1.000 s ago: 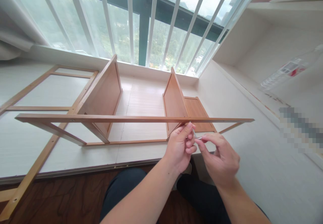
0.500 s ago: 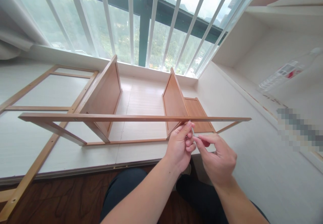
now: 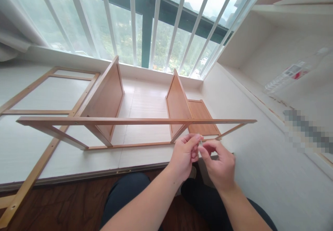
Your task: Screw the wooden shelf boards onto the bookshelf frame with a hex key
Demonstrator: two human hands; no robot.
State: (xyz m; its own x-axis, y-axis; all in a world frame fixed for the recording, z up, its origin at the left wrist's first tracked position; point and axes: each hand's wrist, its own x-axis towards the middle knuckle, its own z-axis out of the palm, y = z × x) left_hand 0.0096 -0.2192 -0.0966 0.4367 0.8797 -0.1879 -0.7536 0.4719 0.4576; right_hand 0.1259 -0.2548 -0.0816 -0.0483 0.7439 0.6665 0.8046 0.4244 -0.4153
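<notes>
Both my hands, left (image 3: 185, 153) and right (image 3: 217, 163), pinch a tiny screw (image 3: 200, 141); the frame rail (image 3: 130, 121) runs sideways just above that grip.

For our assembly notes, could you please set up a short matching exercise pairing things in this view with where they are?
Things:
1. small metal piece
2. flat wooden panel
3. long wooden rail
4. loose wooden frame

Places:
A. lying at far left
B. pinched between both hands' fingertips
C. lying behind the right upright board
D. spanning the top of both upright boards

Pairs: 1-B, 2-C, 3-D, 4-A
</notes>
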